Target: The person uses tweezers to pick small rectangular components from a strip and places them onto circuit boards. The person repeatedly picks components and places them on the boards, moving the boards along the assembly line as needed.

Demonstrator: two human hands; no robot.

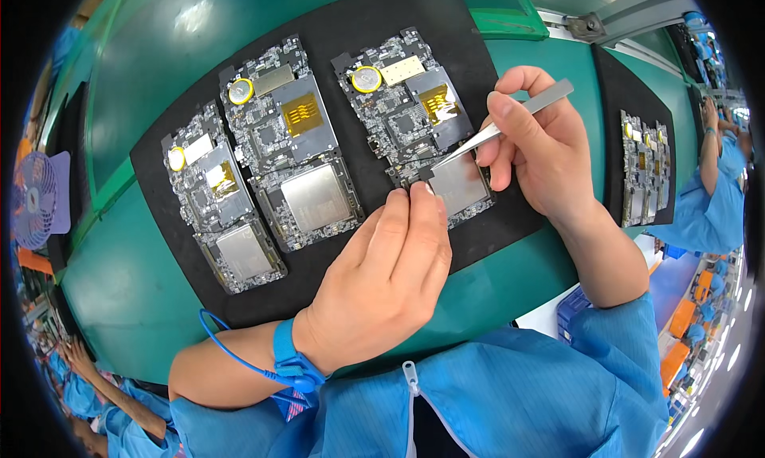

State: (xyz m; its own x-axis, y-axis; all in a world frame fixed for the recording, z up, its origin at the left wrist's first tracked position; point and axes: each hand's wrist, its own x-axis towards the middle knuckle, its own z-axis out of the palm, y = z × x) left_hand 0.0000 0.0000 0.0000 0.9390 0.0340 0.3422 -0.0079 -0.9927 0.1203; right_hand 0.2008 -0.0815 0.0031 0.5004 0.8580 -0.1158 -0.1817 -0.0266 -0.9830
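Observation:
Three circuit boards lie side by side on a black mat [374, 211]. My right hand [550, 135] is closed around a pair of metal tweezers [510, 121]. Their tips point down and left to a small black piece [426, 172] on the rightmost circuit board [402, 121], beside its silver shield plate [460, 185]. My left hand [390, 275] is closed, its fingertips pressed to that board's lower left part and covering some of it. A blue wrist strap [288, 350] with a coiled cord circles my left wrist. Each board carries a yellow-rimmed coin cell [366, 79].
The middle board [291, 131] and the left board [215, 187] lie left of my hands. A green work surface [119, 283] surrounds the mat. More boards [644, 167] lie on another mat at right. A purple fan [38, 199] stands far left; co-workers sit on both sides.

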